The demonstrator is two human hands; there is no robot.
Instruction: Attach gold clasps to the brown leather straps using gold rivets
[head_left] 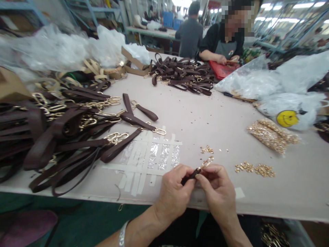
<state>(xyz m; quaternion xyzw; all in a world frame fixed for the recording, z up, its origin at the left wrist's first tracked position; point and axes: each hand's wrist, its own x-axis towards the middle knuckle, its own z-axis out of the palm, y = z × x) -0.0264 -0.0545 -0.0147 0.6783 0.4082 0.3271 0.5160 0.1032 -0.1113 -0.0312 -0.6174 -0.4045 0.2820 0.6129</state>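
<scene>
Both my hands meet over the table's near edge around one dark brown leather strap (190,176) with a gold oval ring (207,161) at its far end. My left hand (176,188) is closed round the strap. Thumb and fingers of my right hand (217,188) pinch the strap near the ring; whether a small part is also between them is hidden. Just beyond lie a few small gold pieces (207,149). To the right sit two little heaps of gold hardware (264,170). Left of my hands, finished-looking brown straps (136,120) with gold rings lie on the table.
A large pile of brown straps (59,127) covers the table's left side, with another pile (182,72) at the back. A clear bag of gold parts (272,135) lies right, near plastic bags (290,106). Across the table a person (223,44) handles a red item (222,70).
</scene>
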